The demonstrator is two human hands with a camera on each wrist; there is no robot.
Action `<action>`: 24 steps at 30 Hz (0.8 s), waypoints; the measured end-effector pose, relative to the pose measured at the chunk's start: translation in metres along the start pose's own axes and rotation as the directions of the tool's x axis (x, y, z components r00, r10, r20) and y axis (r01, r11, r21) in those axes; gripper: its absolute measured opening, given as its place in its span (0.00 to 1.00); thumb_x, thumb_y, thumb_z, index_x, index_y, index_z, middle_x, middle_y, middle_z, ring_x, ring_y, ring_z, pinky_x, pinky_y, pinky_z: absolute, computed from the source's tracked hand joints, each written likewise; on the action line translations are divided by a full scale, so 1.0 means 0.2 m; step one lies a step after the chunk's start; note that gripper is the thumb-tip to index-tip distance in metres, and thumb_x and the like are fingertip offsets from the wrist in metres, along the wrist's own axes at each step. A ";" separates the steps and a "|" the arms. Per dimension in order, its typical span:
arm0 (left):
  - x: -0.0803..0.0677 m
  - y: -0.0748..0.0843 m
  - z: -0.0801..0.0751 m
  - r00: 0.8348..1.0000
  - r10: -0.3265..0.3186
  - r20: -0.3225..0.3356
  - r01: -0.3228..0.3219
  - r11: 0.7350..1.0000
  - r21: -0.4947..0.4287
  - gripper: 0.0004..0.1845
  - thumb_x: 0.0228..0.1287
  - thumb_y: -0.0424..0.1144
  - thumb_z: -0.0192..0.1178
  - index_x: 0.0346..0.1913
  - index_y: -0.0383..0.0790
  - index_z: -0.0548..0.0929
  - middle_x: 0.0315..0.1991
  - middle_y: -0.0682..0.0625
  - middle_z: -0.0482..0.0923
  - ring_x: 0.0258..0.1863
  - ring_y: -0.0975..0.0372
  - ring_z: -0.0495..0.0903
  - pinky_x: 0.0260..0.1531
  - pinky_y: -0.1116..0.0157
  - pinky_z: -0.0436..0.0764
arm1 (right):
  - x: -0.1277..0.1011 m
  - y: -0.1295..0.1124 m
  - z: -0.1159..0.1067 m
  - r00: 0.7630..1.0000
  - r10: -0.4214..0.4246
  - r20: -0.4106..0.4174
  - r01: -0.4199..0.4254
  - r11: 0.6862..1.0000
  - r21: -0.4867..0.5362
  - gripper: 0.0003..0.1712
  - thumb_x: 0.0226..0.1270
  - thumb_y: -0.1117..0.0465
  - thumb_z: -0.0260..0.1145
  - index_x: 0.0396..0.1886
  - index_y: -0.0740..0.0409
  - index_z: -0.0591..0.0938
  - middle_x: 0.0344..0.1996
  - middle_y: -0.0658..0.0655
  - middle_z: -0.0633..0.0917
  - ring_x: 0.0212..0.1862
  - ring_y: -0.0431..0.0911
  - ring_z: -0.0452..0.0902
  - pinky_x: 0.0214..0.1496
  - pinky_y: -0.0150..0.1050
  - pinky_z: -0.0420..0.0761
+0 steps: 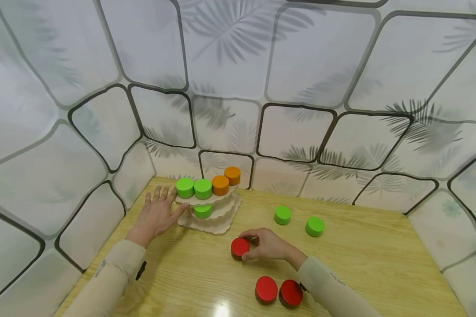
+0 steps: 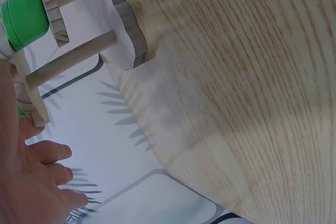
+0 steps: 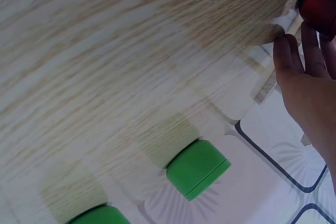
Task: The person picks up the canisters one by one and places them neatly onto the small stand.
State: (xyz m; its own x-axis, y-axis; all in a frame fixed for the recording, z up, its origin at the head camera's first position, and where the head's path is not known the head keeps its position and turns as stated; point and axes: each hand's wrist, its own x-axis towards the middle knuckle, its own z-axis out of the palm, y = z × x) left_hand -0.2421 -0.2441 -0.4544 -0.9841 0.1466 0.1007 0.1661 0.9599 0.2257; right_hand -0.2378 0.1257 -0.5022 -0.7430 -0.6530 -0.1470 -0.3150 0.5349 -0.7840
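Red disc (image 1: pixel 239 247): on the wooden table (image 1: pixel 381 264), just in front of the tiered stand (image 1: pixel 212 218).
Right hand (image 1: pixel 267 244): fingers curled round that red disc.
Left hand (image 1: pixel 156 215): flat, fingers straight, touching the stand's lower edge.
Stand: two green discs (image 1: pixel 194 188) and two orange discs (image 1: pixel 227 180) on top, another green one beneath.
Risk: I'd judge a knock could tip the stand and scatter its discs.
Writing: none readable anywhere.
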 end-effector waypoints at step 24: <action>0.00 0.00 0.00 1.000 0.003 -0.004 -0.003 1.000 0.007 0.46 0.82 0.67 0.42 0.82 0.32 0.59 0.80 0.25 0.55 0.82 0.30 0.48 0.76 0.27 0.49 | 0.09 -0.14 -0.05 0.990 0.001 -0.144 0.005 0.999 0.037 0.32 0.65 0.53 0.79 0.65 0.59 0.83 0.53 0.54 0.89 0.48 0.43 0.86 0.50 0.33 0.84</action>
State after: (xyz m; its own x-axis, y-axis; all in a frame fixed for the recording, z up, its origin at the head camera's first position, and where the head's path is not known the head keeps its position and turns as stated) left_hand -0.2412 -0.2441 -0.4534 -0.9832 0.1488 0.1054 0.1689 0.9610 0.2191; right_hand -0.2483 0.1046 -0.4763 -0.8205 -0.5686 -0.0593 -0.2963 0.5116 -0.8065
